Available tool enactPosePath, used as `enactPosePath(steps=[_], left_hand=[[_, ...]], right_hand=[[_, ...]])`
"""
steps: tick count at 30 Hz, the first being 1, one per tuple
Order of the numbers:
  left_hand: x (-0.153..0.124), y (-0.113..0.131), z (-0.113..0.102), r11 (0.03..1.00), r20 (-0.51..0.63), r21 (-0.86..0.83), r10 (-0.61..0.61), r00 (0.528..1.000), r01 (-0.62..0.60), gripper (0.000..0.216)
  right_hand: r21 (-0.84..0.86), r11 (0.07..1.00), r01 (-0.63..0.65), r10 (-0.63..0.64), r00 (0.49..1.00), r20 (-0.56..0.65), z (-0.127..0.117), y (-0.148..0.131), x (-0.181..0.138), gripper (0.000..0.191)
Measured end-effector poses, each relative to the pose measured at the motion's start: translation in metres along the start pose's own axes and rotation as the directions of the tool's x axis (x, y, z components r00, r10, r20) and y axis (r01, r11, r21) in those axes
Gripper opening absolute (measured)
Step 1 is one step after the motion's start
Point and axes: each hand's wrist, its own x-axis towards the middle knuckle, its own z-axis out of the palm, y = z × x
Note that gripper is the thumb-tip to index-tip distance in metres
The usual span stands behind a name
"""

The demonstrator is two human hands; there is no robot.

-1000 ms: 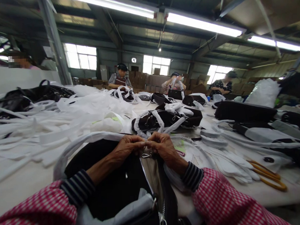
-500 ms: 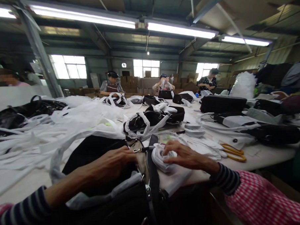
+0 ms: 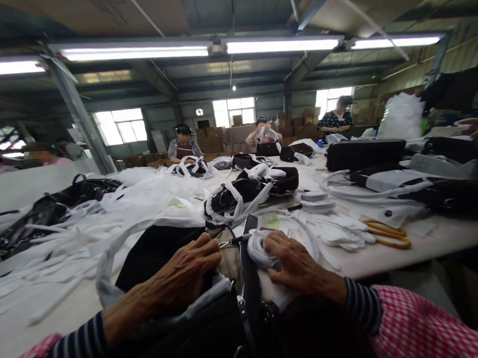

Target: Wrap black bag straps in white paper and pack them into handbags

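Note:
A black handbag (image 3: 170, 335) with a beige lining (image 3: 229, 261) lies unzipped at the table's near edge. Its zipper edge and a metal clasp (image 3: 226, 244) show in the middle, and one handle (image 3: 103, 259) is wrapped in white padding. My left hand (image 3: 197, 260) is closed on the bag's opening edge, left of the clasp, its fingertips partly hidden. On the other side of the zipper, my right hand (image 3: 292, 261) has its fingers curled over a coil of white wrapped strap (image 3: 260, 248), gripping its right side.
Yellow-handled scissors (image 3: 390, 233) lie to the right, beside white strips (image 3: 340, 232). Farther back is another black bag (image 3: 243, 194) with padded handles. White wrapping (image 3: 156, 193) covers the left side, black bags (image 3: 364, 155) the right. Several co-workers sit across the table.
My view has shifted slightly, so the scene sits a little differently in the frame. Both hands remain at the bag edge and the coil; the right fingers have closed further over the coil.

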Motion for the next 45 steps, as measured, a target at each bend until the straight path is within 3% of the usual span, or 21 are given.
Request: enactPosePath(steps=[4,7,10,12,15,17,22,27,30,32,34,37,40,43,45], left_hand=[[-0.009,-0.009,-0.011,0.986,-0.008,-0.098,-0.138,0.99,0.136,0.029],[-0.007,-0.011,-0.019,0.986,-0.001,-0.032,-0.163,0.987,0.163,0.026],[0.001,-0.007,-0.023,0.997,-0.001,0.02,-0.068,0.998,0.068,0.035],[0.005,-0.003,-0.025,1.0,-0.032,0.028,-0.006,0.999,0.007,0.042],[0.006,-0.002,-0.031,0.998,-0.06,0.067,-0.011,0.998,0.015,0.042],[0.004,-0.006,-0.035,0.994,-0.062,0.101,-0.035,0.997,0.041,0.038],[0.002,-0.011,-0.04,0.989,-0.131,0.125,-0.057,0.99,0.073,0.03],[0.003,-0.005,-0.024,0.997,-0.032,0.026,-0.068,0.997,0.069,0.033],[-0.01,-0.005,-0.025,0.986,-0.015,-0.054,-0.16,0.987,0.159,0.032],[-0.026,-0.009,-0.033,0.965,-0.005,-0.074,-0.252,0.968,0.251,0.032],[-0.045,-0.014,-0.041,0.951,0.027,-0.064,-0.302,0.953,0.303,0.025],[-0.07,-0.021,-0.04,0.96,0.05,-0.019,-0.279,0.959,0.28,0.017],[-0.081,-0.026,-0.027,0.965,-0.045,0.013,-0.261,0.964,0.261,0.016],[-0.089,-0.026,-0.014,0.954,-0.289,0.04,-0.274,0.917,0.297,0.02],[-0.103,-0.022,-0.012,0.928,-0.468,0.05,-0.305,0.829,0.369,0.017]], right_hand=[[0.223,0.974,-0.036,0.067,0.989,-0.134,-0.018,0.001,0.015,0.027],[0.179,0.973,0.142,-0.113,0.98,-0.161,-0.035,-0.015,0.035,0.027],[-0.018,0.945,0.328,-0.328,0.943,-0.061,-0.041,-0.041,0.061,0.02],[-0.111,0.894,0.435,-0.429,0.9,0.07,-0.037,-0.056,0.077,0.018],[-0.121,0.812,0.57,-0.518,0.801,0.3,-0.026,-0.067,0.093,0.018],[-0.097,0.79,0.605,-0.54,0.762,0.357,-0.023,-0.068,0.099,0.017],[0.023,0.838,0.545,-0.528,0.801,0.281,-0.024,-0.064,0.099,0.019],[0.037,0.891,0.452,-0.447,0.863,0.235,-0.019,-0.053,0.09,0.027],[0.203,0.937,0.283,-0.315,0.938,0.145,-0.023,-0.035,0.094,0.023],[0.363,0.915,0.178,-0.228,0.969,0.097,-0.031,-0.021,0.102,0.017],[0.473,0.874,0.108,-0.156,0.986,0.064,-0.04,-0.007,0.109,0.015],[0.535,0.845,-0.017,0.027,1.0,-0.011,-0.054,0.003,0.114,0.013],[0.593,0.803,-0.058,0.163,0.979,-0.125,-0.054,-0.006,0.105,0.013],[0.509,0.857,0.085,0.005,0.985,-0.173,-0.032,-0.032,0.083,0.011],[0.401,0.885,0.237,-0.236,0.97,-0.053,-0.012,-0.049,0.066,0.016]])
